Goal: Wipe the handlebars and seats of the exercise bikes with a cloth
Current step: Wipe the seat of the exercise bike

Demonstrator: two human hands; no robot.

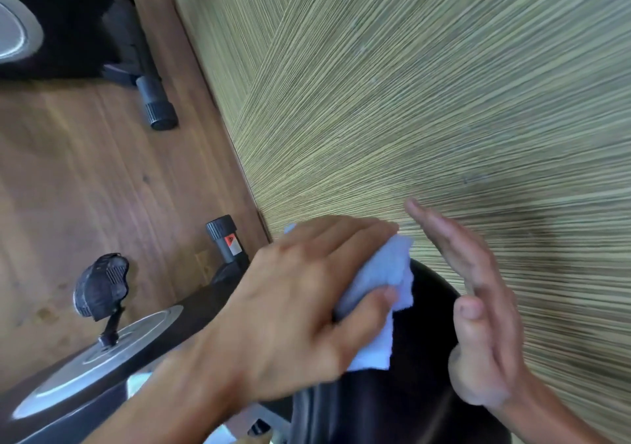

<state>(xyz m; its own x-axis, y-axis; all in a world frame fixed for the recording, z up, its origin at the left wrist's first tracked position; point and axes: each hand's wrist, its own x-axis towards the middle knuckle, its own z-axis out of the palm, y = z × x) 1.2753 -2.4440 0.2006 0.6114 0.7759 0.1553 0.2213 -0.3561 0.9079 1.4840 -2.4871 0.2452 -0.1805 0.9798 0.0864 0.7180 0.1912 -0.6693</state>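
Left hand (pixel 300 303): lower centre of the frame, palm down, fingers and thumb curled over the cloth, pressing it onto the seat.
Cloth (pixel 379 283): pale blue, bunched, centre of the frame just below the middle; edges sticking out beyond the fingertips and under the thumb.
Seat (pixel 420 358): black, glossy, lower centre-right, partly covered by cloth and left hand; lower part blurred.
Right hand (pixel 478 307): lower right, held on edge, fingers straight and together, thumb alongside, gripping nothing; just beside the seat's right side, contact not clear.
Bike body (pixel 112 351): black with a grey oval panel, lower left.
Pedal (pixel 100 286): black, left of centre, on a crank above the grey panel.
Base foot (pixel 225 239): black capped tube with a red-and-white sticker, centre left.
Second bike (pixel 41 34): upper left corner, its own capped foot on the floor.
Floor (pixel 85 170): brown wood planks, left half.
Wall panel (pixel 444 85): greenish-tan, fine streaked lines, upper right.
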